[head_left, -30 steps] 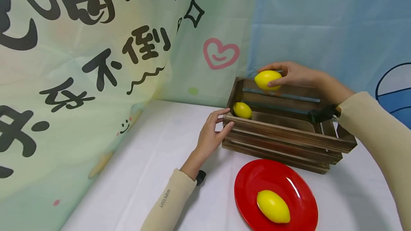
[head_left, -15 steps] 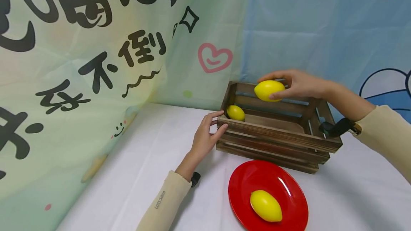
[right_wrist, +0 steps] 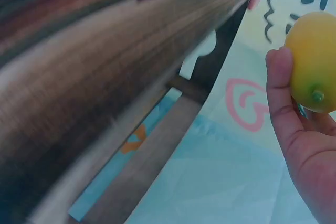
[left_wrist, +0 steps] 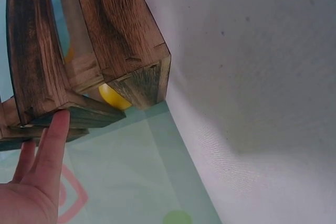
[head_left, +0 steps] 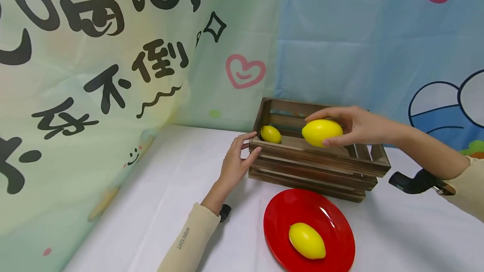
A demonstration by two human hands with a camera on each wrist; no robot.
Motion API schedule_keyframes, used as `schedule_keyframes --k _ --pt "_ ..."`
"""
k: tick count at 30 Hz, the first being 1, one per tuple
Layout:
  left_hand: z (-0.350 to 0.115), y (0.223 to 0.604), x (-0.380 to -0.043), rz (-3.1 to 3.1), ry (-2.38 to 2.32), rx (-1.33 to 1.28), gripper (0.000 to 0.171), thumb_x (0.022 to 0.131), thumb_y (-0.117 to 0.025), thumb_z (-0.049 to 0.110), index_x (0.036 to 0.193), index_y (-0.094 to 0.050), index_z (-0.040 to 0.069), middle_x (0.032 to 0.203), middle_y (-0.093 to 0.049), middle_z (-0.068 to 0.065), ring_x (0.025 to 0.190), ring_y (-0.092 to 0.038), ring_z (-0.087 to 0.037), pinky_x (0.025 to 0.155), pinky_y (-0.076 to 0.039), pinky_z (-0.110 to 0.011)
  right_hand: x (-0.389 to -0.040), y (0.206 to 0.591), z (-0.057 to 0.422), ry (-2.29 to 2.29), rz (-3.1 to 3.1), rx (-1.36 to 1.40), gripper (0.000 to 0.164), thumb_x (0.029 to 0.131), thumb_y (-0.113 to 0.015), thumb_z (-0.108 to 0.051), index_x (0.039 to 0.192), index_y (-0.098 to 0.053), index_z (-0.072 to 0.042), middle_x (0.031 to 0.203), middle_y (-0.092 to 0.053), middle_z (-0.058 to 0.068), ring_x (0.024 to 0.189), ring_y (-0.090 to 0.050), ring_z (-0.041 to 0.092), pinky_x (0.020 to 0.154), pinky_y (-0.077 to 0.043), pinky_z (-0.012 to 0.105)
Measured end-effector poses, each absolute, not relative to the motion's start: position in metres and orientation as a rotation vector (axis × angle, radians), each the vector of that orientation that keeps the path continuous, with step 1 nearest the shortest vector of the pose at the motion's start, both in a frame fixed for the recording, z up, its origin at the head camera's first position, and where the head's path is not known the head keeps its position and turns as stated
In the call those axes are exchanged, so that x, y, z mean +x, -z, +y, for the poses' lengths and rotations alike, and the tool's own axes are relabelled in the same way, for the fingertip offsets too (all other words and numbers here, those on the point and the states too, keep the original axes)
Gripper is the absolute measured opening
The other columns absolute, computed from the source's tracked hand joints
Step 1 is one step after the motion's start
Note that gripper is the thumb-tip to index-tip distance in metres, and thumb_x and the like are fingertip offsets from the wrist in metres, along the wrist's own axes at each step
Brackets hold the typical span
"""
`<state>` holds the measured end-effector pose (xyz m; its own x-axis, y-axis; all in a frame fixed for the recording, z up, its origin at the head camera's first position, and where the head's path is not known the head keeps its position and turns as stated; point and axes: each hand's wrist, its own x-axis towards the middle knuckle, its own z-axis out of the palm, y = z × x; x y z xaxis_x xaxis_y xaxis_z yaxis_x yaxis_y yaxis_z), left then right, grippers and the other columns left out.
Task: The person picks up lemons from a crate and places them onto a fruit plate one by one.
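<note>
Between the thumb and fingers of my right hand (head_left: 363, 127) is a yellow lemon (head_left: 321, 132), which overlaps the crate's opening in the head view. The right wrist view shows this lemon (right_wrist: 315, 61) with its stem end toward the camera. My left hand (head_left: 234, 160) touches the left front corner of the slatted wooden crate (head_left: 317, 158), its fingers mostly straight; these fingers (left_wrist: 55, 140) rest against a slat end in the left wrist view. A second lemon (head_left: 271, 134) lies inside at the crate's left end. A third lemon (head_left: 307, 241) lies on a red plate (head_left: 340, 217).
The plate sits in front of the crate on a white tablecloth (head_left: 159, 188). Behind the crate hangs a printed cloth backdrop (head_left: 321, 53), which continues along the left side.
My right hand has lowered the lemon from above the crate's back toward its front rim. The left hand stays at the corner. The head view has shifted slightly, so the scene sits further left.
</note>
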<state>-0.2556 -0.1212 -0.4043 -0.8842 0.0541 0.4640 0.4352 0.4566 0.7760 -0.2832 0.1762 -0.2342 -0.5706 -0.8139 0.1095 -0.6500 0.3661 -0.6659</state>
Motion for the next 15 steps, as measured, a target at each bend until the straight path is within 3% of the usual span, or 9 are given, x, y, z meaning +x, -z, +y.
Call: schedule_keyframes --k 15 --pt "-0.121 0.405 -0.253 -2.319 1.426 -0.425 0.047 0.096 -0.064 0.029 0.139 -0.049 0.022 0.138 -0.051 -0.008 0.117 -0.060 -0.028 0.079 -0.059 -0.037 -0.236 0.275 0.189 1.166 2.202 -1.324 0.054 0.084 -0.071 0.004 0.134 -0.053 -0.004 0.128 -0.057 -0.014 0.097 -0.061 0.016 0.075 -0.059 0.032"
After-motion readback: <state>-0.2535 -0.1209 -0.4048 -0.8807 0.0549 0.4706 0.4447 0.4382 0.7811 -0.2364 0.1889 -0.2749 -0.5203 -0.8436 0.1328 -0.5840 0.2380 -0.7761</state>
